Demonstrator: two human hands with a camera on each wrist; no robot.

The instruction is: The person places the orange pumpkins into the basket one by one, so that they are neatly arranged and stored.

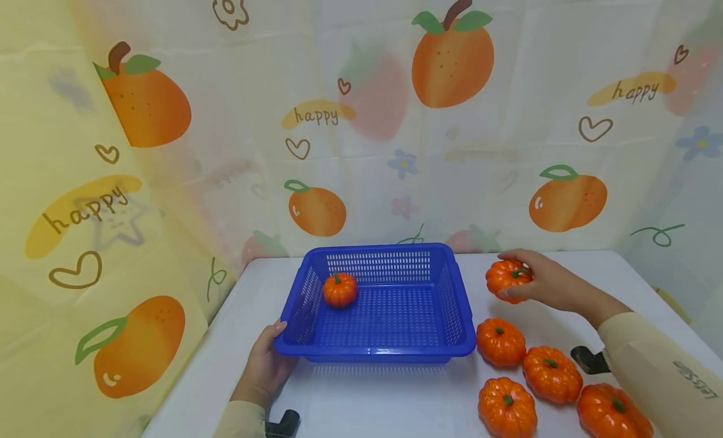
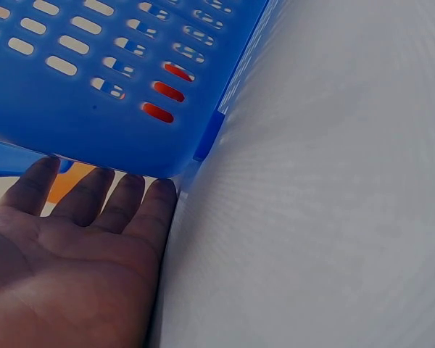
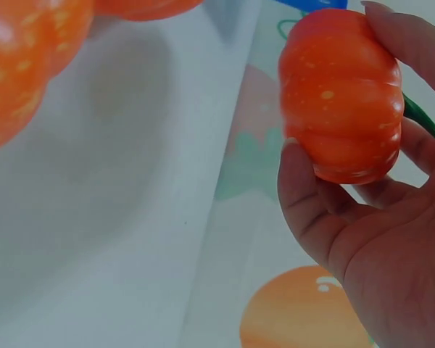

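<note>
My right hand [image 1: 545, 281] grips a small orange pumpkin [image 1: 503, 278] above the table, right of the blue plastic basket [image 1: 373, 351]. In the right wrist view, the thumb and fingers hold this pumpkin [image 3: 341, 94] from opposite sides, its green stem towards the palm. My left hand [image 1: 264, 366] holds the basket's near left corner, thumb at the rim. The left wrist view has its fingers [image 2: 83, 199] at the edge of the perforated wall. Inside the basket, towards the back left, sits another pumpkin [image 1: 340, 291].
Several pumpkins stand on the white table [image 1: 390, 403] right of the basket, one [image 1: 500, 342] close beside its near right corner. Behind the table hangs a fruit-printed cloth [image 1: 373, 181]. Dark wrist-worn pieces [image 1: 589, 360] show by both sleeves.
</note>
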